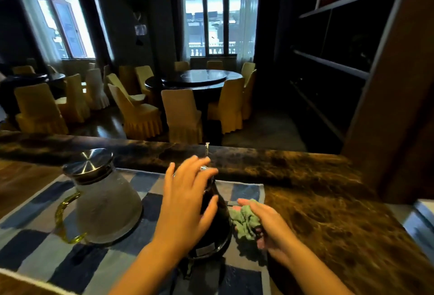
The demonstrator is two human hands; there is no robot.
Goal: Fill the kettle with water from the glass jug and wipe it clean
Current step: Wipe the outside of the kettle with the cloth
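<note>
A dark kettle [217,221] stands on a blue checked cloth [77,269] on the counter, its thin spout rising at the far side. My left hand [185,198] rests over the kettle's top and left side with fingers spread. My right hand [270,226] presses a crumpled green rag [245,223] against the kettle's right side. The frosted glass jug [105,203], with a steel lid and a yellow-green handle, stands upright to the left of the kettle, untouched.
A raised dark marble ledge [258,160] runs along the far side of the counter. A wooden cabinet side [387,106] rises at the right. Beyond the ledge are round tables and covered chairs.
</note>
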